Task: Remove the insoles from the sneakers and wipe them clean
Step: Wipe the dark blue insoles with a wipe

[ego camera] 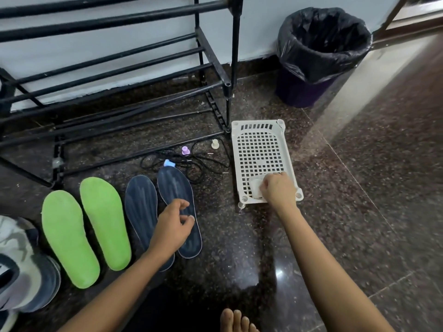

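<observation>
my right grip (275, 189) pinching white wipe (254, 188) on perforated tray (256, 144), my left grip (173, 226) loosely curled, holding nothing, over rightmost navy insole (177, 185), second navy insole (141, 202) and green insoles (68, 236) alongside on floor (239, 248)

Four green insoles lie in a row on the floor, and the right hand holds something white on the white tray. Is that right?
Not quite: the head view shows only two green insoles; the other two are dark blue insoles. The rest holds: the right hand holds a white wad on the white tray.
</observation>
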{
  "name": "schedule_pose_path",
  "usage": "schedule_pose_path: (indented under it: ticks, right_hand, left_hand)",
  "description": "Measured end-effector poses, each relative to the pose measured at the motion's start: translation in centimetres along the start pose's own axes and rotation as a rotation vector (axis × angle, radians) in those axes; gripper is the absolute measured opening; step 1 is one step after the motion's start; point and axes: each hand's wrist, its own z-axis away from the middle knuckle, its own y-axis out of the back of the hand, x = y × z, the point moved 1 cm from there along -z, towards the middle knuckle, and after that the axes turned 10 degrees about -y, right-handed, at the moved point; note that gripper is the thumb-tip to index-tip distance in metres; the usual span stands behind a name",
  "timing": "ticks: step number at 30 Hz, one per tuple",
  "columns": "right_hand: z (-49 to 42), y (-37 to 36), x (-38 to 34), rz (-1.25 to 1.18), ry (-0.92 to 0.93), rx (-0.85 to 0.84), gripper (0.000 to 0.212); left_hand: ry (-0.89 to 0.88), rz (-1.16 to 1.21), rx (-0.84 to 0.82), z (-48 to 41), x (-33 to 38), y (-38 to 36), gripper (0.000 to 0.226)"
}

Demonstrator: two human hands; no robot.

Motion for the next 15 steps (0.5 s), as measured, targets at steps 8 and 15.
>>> schedule_pose_path:
  ticks: [8,15]
  right_hand:
    - [0.2,0.1,1.8,-0.513,-0.073,0.046,0.013]
    - [1.8,2.4,1.1,-0.809,-0.111,0.026,0.015]
  left_hand:
    - [0.005,-0.014,0.009,0.0,-0.2,0.7,0.031]
    - [0.025,0.014,0.014,-0.2,-0.2,0.9,0.032]
